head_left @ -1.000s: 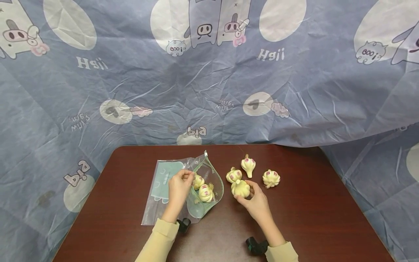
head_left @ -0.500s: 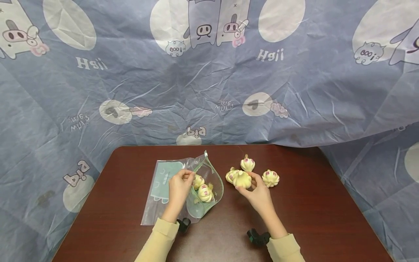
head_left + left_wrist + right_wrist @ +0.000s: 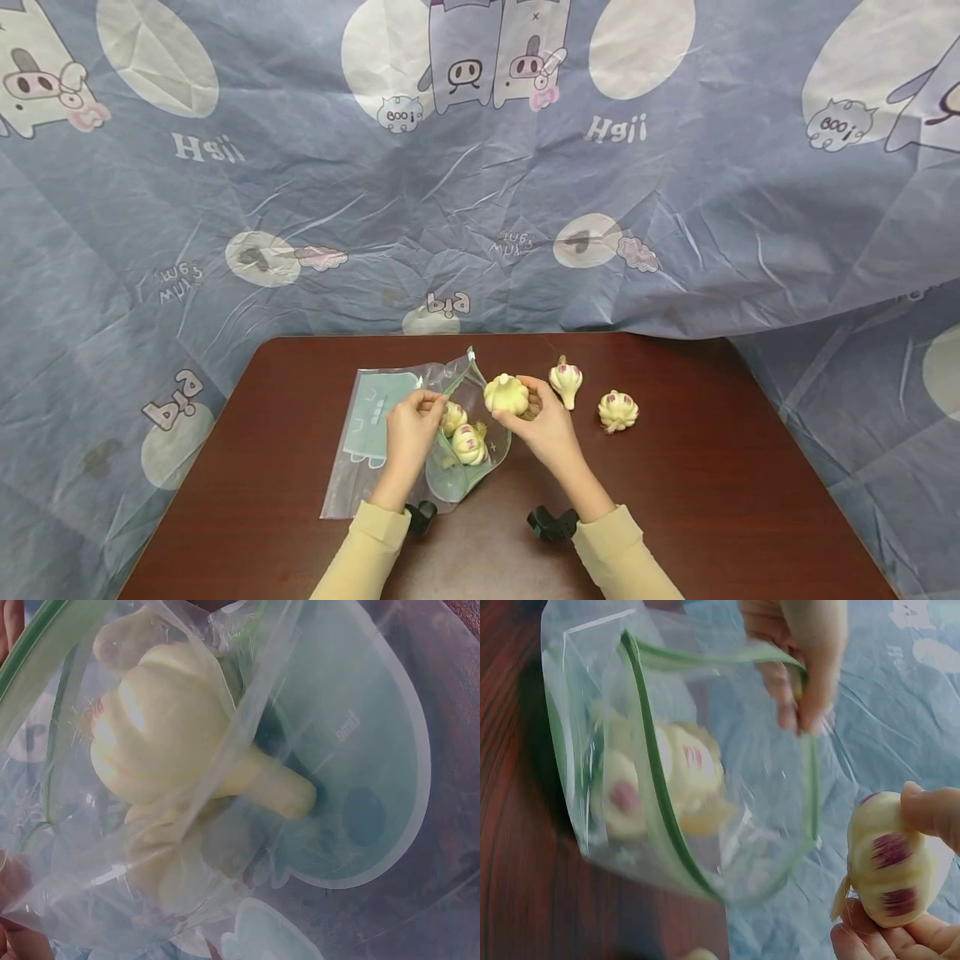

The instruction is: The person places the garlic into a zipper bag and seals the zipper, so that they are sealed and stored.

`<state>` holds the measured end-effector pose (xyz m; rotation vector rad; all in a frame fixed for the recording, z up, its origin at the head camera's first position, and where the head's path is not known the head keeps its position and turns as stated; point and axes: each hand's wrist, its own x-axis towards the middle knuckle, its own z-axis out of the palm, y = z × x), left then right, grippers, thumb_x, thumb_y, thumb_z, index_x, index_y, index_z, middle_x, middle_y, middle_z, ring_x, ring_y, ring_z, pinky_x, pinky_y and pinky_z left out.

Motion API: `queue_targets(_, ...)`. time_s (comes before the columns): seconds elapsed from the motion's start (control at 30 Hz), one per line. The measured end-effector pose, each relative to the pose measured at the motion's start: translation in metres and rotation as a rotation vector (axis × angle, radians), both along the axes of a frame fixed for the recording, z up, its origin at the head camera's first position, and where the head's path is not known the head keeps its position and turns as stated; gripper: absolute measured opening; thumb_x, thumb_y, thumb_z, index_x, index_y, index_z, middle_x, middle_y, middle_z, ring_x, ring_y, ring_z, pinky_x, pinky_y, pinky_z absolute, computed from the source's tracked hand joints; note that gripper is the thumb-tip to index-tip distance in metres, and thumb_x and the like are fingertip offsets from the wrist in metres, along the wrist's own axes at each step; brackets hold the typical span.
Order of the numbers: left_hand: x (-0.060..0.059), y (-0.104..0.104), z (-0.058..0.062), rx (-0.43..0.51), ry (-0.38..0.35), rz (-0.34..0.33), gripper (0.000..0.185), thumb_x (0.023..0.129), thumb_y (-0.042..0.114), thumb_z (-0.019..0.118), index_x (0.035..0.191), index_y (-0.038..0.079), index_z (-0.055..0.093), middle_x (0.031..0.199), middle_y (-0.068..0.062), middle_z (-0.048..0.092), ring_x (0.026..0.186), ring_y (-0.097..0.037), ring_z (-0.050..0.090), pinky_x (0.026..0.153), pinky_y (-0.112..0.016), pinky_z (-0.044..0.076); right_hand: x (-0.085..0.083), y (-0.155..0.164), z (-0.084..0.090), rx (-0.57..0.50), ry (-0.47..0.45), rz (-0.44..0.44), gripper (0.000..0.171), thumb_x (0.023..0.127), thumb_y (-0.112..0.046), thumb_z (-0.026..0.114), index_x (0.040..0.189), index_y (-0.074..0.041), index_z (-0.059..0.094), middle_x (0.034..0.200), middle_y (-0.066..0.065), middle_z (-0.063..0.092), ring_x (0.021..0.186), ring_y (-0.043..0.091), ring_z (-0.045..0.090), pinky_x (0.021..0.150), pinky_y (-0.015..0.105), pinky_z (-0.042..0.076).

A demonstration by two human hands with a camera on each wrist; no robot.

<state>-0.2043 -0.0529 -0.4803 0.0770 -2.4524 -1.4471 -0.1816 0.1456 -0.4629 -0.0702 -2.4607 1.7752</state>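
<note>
Zip bag (image 3: 420, 442) on table (image 3: 712, 492), mouth pinched open by left hand (image 3: 411, 427). Right hand (image 3: 546, 423) has carried its gripped garlic bulb (image 3: 506, 394) leftward to the mouth. Right wrist view alone shows the bulb's purple streaks (image 3: 891, 859).

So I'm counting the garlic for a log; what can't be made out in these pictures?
- Head view: the right hand covers the table behind it, so a bulb may lie hidden there.
- Head view: the bulbs in the bag overlap behind creased plastic and the left hand; their count is unsure.
- Left wrist view: the bagged garlic is blurred and cut off.
- Right wrist view: the held garlic is motion-blurred.
</note>
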Motion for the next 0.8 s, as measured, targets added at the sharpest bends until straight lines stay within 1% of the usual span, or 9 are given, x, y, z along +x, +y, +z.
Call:
queue_targets(0.17,0.000,0.000,0.001,0.001,-0.005,0.005,0.013,0.089,0.018,0.073,0.083,0.007,0.073,0.064,-0.005,0.071,0.056,-0.010,0.064,0.048,-0.020,0.045,-0.007,-0.021,-0.006,-0.025,0.018,0.050,0.068,0.078,-0.019,0.084,0.135,-0.001,0.051,0.131,0.020,0.058,0.123,0.035,0.058,0.100,0.047,0.049)
queue_targets(0.3,0.000,0.000,0.002,-0.002,-0.017,0.004,0.014,0.090,0.019,0.072,0.083,0.007,0.072,0.065,-0.004,0.071,0.056,-0.010,0.064,0.050,-0.020,0.046,-0.009,-0.035,-0.010,0.022,0.045,0.063,0.067,0.079,-0.022,0.082,0.135,-0.001,0.051,0.133,0.018,0.057,0.122,0.034,0.058,0.100,0.046,0.050)
queue_targets(0.43,0.000,-0.001,0.003,-0.017,-0.021,0.010,0.014,0.090,0.020,0.072,0.084,0.007,0.072,0.066,-0.004,0.071,0.057,-0.009,0.063,0.050,-0.021,0.046,-0.011,-0.045,-0.014,0.145,0.086,0.042,0.066,0.079,-0.026,0.082,0.133,-0.001,0.053,0.129,0.018,0.061,0.116,0.033,0.062,0.094,0.046,0.052)
queue_targets(0.57,-0.001,-0.001,0.005,-0.017,-0.009,0.009,0.014,0.090,0.019,0.071,0.084,0.006,0.072,0.065,-0.004,0.070,0.056,-0.009,0.063,0.049,-0.021,0.046,-0.013,-0.049,-0.019,0.277,0.115,0.016,0.066,0.076,-0.025,0.083,0.130,0.001,0.055,0.123,0.018,0.063,0.109,0.032,0.064,0.090,0.047,0.052)
queue_targets(0.67,-0.001,-0.002,0.006,-0.009,-0.003,0.005,0.013,0.090,0.017,0.071,0.084,0.006,0.072,0.065,-0.005,0.071,0.055,-0.009,0.063,0.048,-0.020,0.045,-0.014,-0.050,-0.022,0.361,0.111,0.013,0.065,0.077,-0.025,0.083,0.130,0.001,0.055,0.124,0.019,0.062,0.110,0.034,0.062,0.091,0.048,0.051)
queue_targets(0.8,-0.001,-0.002,0.007,-0.003,-0.008,0.001,0.014,0.091,0.018,0.071,0.086,0.005,0.072,0.069,-0.006,0.072,0.056,-0.009,0.064,0.048,-0.020,0.046,-0.014,-0.049,-0.025,0.418,0.084,0.017,0.064,0.080,-0.025,0.082,0.131,0.001,0.055,0.125,0.020,0.060,0.114,0.037,0.060,0.093,0.050,0.050)
